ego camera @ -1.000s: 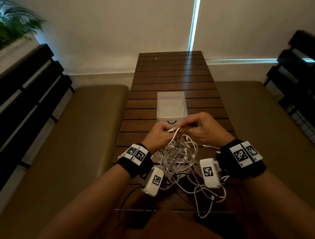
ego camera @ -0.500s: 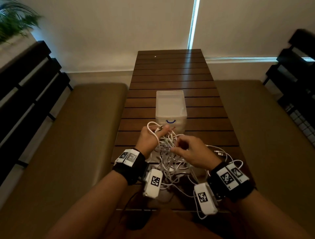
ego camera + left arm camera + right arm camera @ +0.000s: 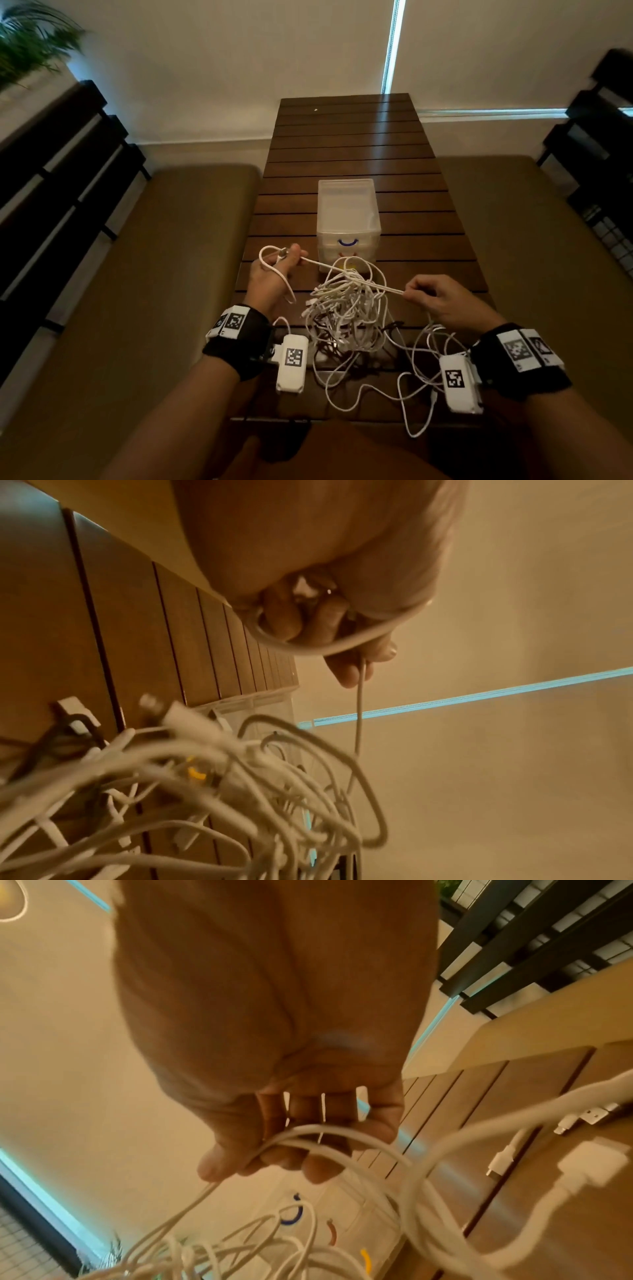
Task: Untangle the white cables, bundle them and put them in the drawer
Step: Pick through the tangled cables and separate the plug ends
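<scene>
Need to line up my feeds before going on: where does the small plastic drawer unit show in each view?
Head: drawer unit stands centre on the table, beyond the cable tangle.
Left wrist: only its clear top edge, centre-left behind the cables.
Right wrist: its front, bottom centre, behind cable loops.
Shared landmark: the yellow handle.

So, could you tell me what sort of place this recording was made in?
Probably a home or lounge seating nook: a slatted wooden table between two cushioned benches, roller blinds behind, and a potted plant in the corner.
</scene>
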